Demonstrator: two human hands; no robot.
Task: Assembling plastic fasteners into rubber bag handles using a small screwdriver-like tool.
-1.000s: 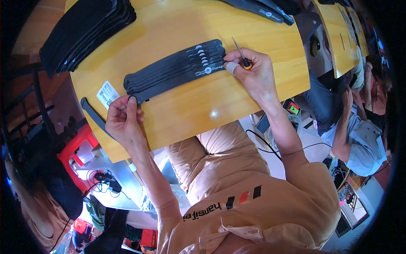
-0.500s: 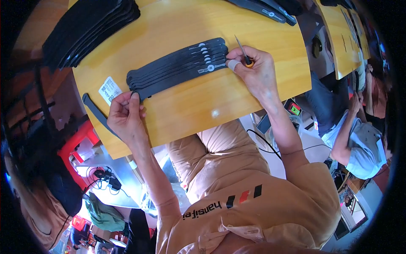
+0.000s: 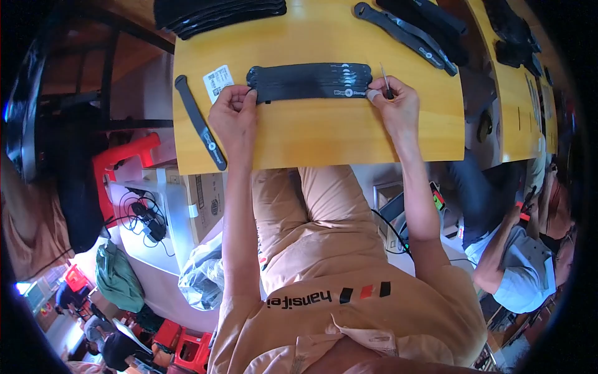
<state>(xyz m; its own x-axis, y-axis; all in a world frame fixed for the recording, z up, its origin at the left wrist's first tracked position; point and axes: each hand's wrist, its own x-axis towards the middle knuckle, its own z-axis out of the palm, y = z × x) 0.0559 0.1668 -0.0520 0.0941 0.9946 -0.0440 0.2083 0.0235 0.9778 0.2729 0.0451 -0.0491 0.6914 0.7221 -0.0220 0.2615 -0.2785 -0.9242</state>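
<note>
A fanned stack of several black straps with white print lies crosswise on the yellow table. My left hand is closed in a pinch on the near left corner of this stack. At the opposite end, my right hand pinches the strap ends. The same hand also holds a thin pointed metal tool with a dark handle, its tip aimed away from me. A pale wrap covers one right fingertip. Beside my left fingers lies a white printed label. Farther left rests a single black strap.
A thick pile of black straps sits at the table's far left. More black straps lie at the far right. The table's front edge runs above my lap. A person in a light blue shirt works on the right.
The whole view has turned and shifted, so the table looks more level and more of the single strap shows. Both hands keep their hold on the stack's ends.
</note>
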